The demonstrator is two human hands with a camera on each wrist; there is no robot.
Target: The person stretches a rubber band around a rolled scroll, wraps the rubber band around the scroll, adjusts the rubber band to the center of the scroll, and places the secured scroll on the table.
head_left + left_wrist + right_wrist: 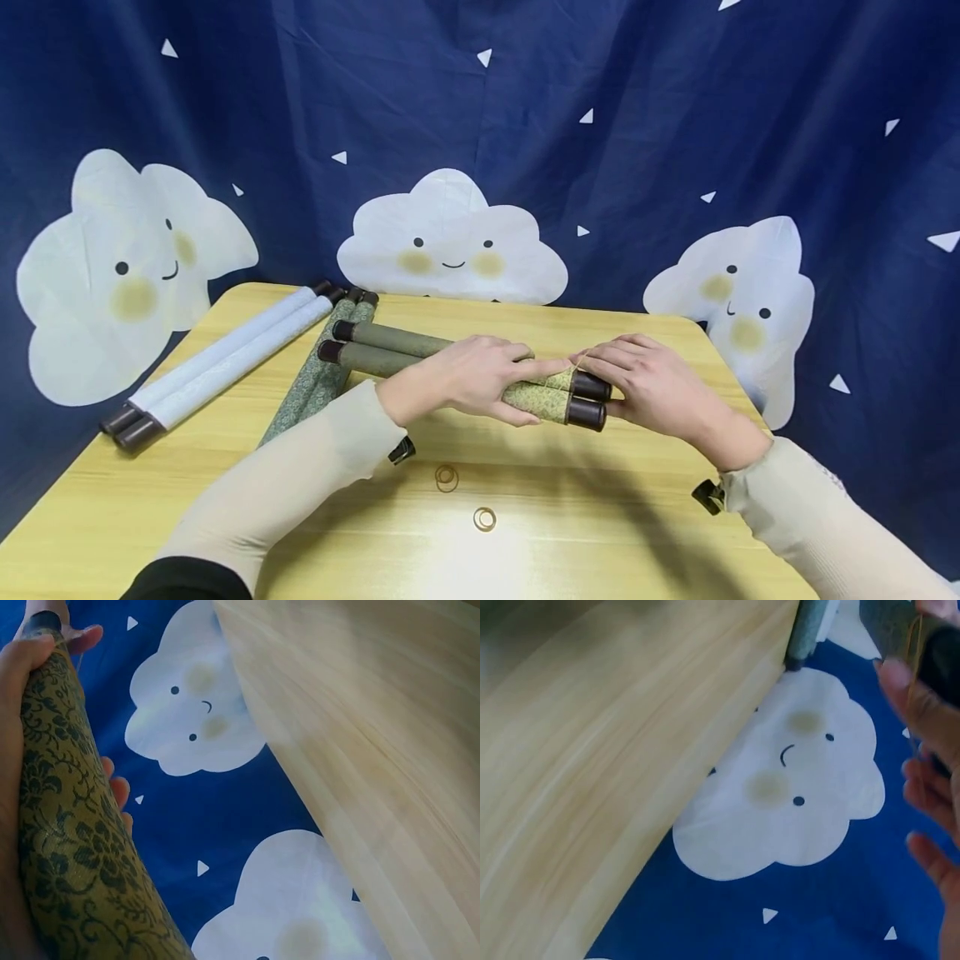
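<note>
A double-roller scroll (546, 405), olive at one end and pale yellow patterned at the other, has dark end knobs. My left hand (480, 375) holds it from above, thumb on the near side and index finger stretched toward the right end. The left wrist view shows the scroll's floral pattern (82, 825) close up. At the right end my right hand (660, 387) pinches a thin rubber band (581, 360), pulled taut by the knobs. That same rubber band (913, 667) crosses the fingers in the right wrist view.
Two loose groups of rubber bands (447, 478) (485, 519) lie on the wooden table (405, 550). Left of the held scroll lie a dark green patterned scroll (306, 397), partly under it in view, and a pale blue scroll (240, 362). A blue cloud-print curtain (420, 100) hangs behind.
</note>
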